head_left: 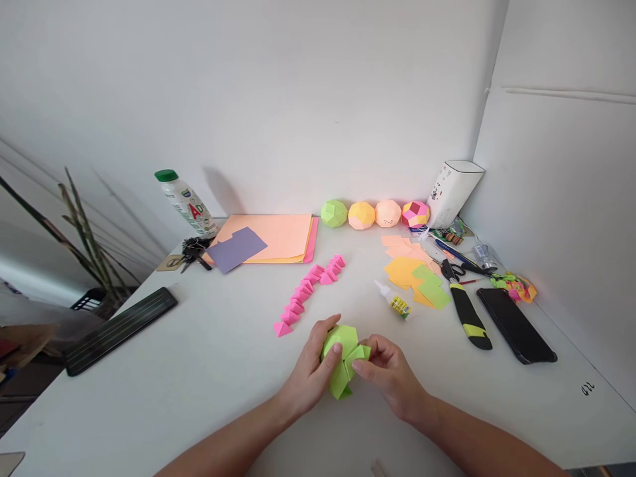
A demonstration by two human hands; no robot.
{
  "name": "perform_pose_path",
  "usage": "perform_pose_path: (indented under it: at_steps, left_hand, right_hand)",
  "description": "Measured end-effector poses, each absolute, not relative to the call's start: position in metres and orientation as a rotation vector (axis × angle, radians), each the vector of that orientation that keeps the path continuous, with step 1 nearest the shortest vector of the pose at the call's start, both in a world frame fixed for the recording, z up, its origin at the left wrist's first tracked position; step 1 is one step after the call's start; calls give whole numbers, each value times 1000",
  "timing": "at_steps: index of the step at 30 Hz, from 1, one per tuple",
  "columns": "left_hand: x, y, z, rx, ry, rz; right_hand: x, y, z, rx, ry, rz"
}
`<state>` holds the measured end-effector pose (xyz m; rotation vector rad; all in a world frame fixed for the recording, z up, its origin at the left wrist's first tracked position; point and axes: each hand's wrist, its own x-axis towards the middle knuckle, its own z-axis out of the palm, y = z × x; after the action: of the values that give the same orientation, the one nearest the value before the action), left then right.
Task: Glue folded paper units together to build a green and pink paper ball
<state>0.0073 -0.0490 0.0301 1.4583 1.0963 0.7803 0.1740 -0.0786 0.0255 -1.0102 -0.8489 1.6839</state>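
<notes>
A partly assembled green folded-paper ball (342,338) is held between my two hands, just above the white table. My left hand (314,368) wraps its left side, thumb pressed on the front and fingers behind. With thumb and index finger, my right hand (390,371) pinches a green flap on the ball's right edge. Folded pieces stick out at its lower end. Beyond my hands, a crooked row of small pink folded-paper pieces (304,290) lies on the table. Closest to my right hand is a glue bottle (399,305) on its side, its white nozzle pointing up-left.
Several finished paper balls (362,215) line the wall. Coloured sheets (268,232), a purple paper piece (237,250) and a white bottle (186,205) are back left. Cut paper pieces (405,271), scissors (451,270), a black-and-yellow cutter (470,318) and a phone (517,324) lie right.
</notes>
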Motion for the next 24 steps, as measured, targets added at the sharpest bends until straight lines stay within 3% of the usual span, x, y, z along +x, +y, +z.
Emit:
perform_pose_path:
  at_steps: [11, 24]
  left_hand:
    - [6, -46, 33, 1483, 1035, 686]
    - [3, -32, 39, 815, 676, 431]
  right_hand:
    - [188, -68, 31, -937, -954, 1799]
    - [198, -62, 39, -946, -1005, 1967]
